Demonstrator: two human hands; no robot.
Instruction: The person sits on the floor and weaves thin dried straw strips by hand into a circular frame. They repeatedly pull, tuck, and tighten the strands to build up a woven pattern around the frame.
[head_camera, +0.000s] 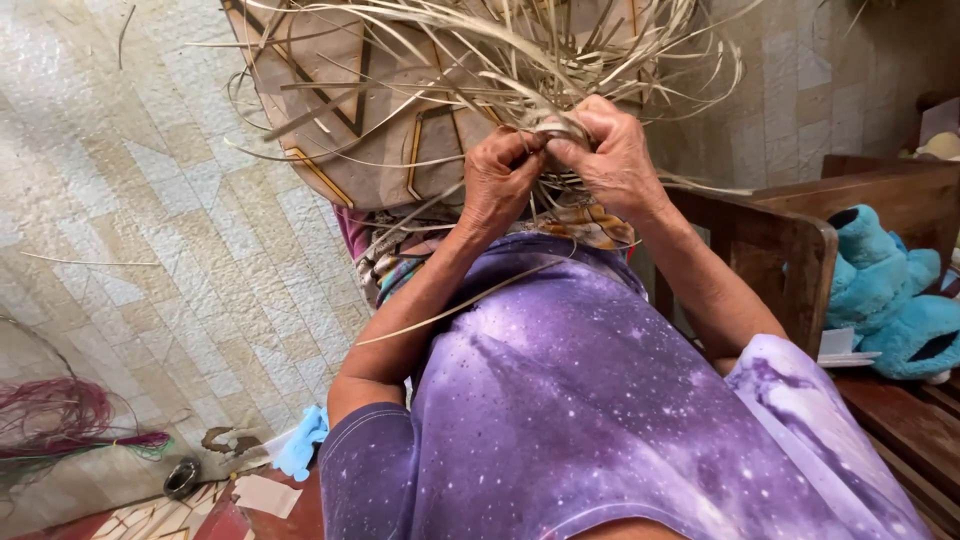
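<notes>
- The left hand (497, 180) is raised in front of the chest, forearm angled up from a bent elbow, back of the hand toward the camera, fingers curled inward and pinching pale flat strips.
- The right hand (610, 155) comes in from the other side with its wrist bent, knuckles up, fingers closed tight on the same knot of strips; the two hands touch at the fingertips.
- The bundle of pale straw strips (520, 60) sits directly at and above the hands, its loose ends fanning out up, left and right in long curved strands.
- One long strip (455, 305) trails down from the hands across the purple speckled shirt (580, 400).
- Behind the strips lies a tan patterned cloth (350, 110) over the lap.
- To the right stands a dark wooden chair (790, 240) with a blue plush toy (885, 290) on it.
- On the tiled floor (150, 230) at the lower left lies a coil of pink and green strands (60, 420), well apart from the hands.
</notes>
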